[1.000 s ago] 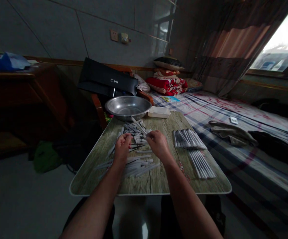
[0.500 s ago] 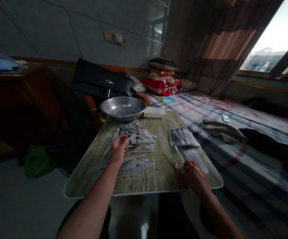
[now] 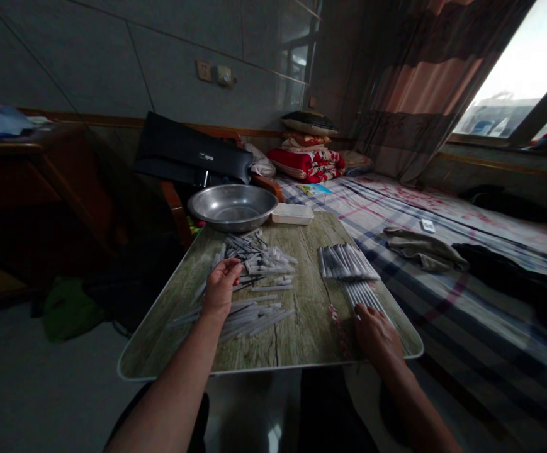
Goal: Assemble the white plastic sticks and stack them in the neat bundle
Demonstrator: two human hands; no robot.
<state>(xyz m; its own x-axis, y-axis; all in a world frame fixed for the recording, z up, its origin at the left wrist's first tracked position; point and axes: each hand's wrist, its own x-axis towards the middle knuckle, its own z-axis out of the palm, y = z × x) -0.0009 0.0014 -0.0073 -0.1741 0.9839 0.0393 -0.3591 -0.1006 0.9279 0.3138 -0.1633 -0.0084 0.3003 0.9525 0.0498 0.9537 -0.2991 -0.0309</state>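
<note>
While left fingers point(image 3: 228, 269) curl over loose tubes point(image 3: 266, 261) | right fingers point(image 3: 362, 313) open on aligned tubes point(image 3: 346, 263) | monitor label point(image 3: 206, 158) unreadable

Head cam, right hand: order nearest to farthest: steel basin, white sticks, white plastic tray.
From the right hand:
1. White sticks: at its fingertips, right side of tabletop.
2. White plastic tray: far table edge.
3. Steel basin: far table edge, left of tray.

no readable text, tiny pale label point(image 3: 203, 157) on black case point(image 3: 183, 154), blurred
</note>
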